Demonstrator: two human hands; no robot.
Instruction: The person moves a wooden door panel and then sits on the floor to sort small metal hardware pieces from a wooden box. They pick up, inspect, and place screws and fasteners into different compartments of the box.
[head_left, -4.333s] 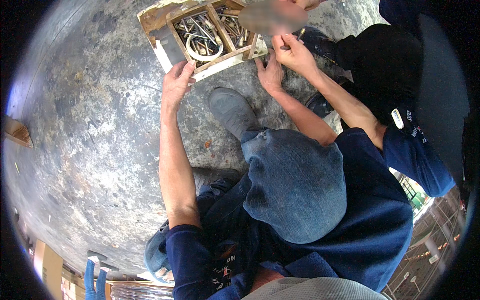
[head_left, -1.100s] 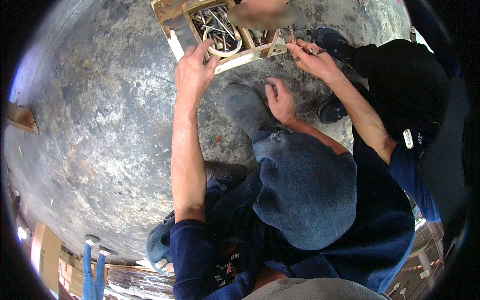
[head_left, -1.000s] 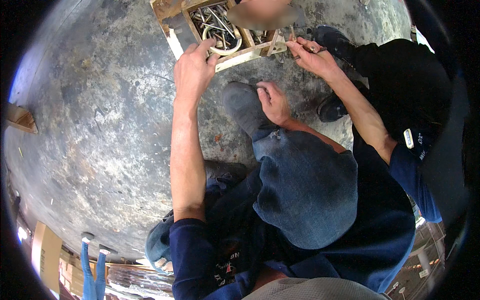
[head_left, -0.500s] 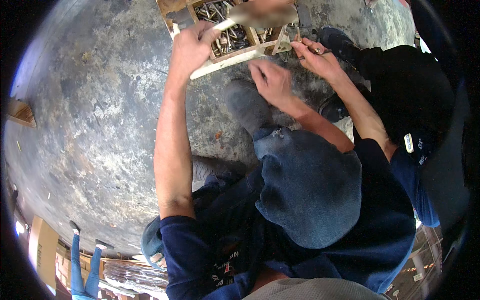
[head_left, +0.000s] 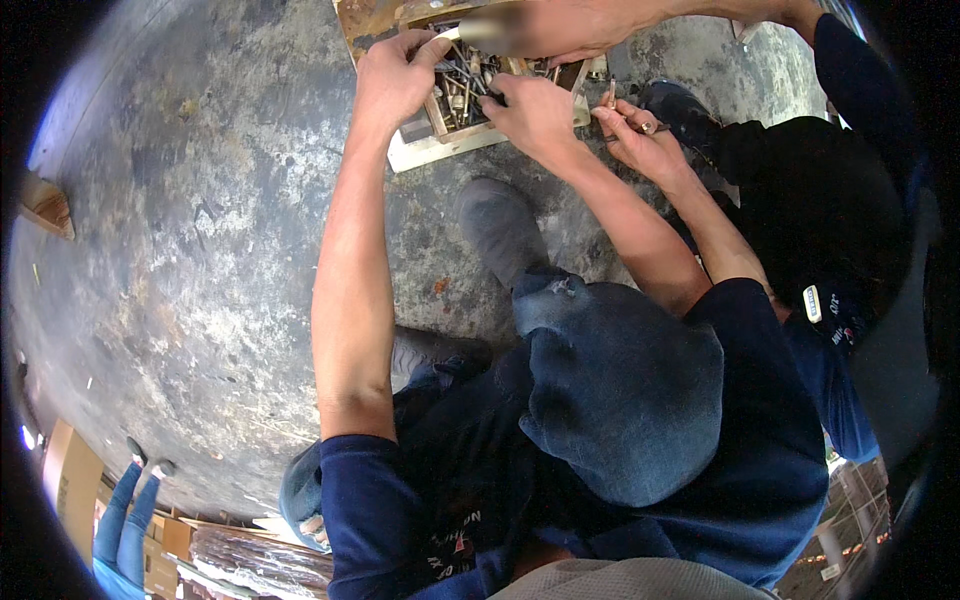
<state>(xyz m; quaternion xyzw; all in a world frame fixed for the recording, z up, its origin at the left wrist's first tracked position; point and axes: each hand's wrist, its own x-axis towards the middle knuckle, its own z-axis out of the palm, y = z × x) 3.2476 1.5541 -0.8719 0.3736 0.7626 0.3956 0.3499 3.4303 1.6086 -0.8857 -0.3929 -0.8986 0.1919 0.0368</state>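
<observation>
A wooden box (head_left: 440,152) with compartments holds many loose metal parts (head_left: 458,85), such as bolts or drill-like pieces. My left hand (head_left: 398,78) is at the box's left side, thumb and fingers closed on a pale strip (head_left: 450,35) whose far end runs into a blurred patch. My right hand (head_left: 538,115) reaches over the near rim, fingers curled in among the parts; what they pinch is too small to make out. A co-worker's hand (head_left: 570,30) crosses the box from the right. The co-worker's other hand (head_left: 645,145) holds small metal pieces beside the box.
The box stands on a stained concrete floor (head_left: 220,230). My shoe (head_left: 495,225) is just below it, and the co-worker's dark shoe (head_left: 680,110) to its right. A wooden piece (head_left: 45,208) lies far left. Another person's legs (head_left: 130,520) and cartons (head_left: 70,470) show at lower left.
My right hand has moved up from in front of the box into the metal parts. The co-worker's arm now stretches across the top from the right. My left hand keeps the pale strip.
</observation>
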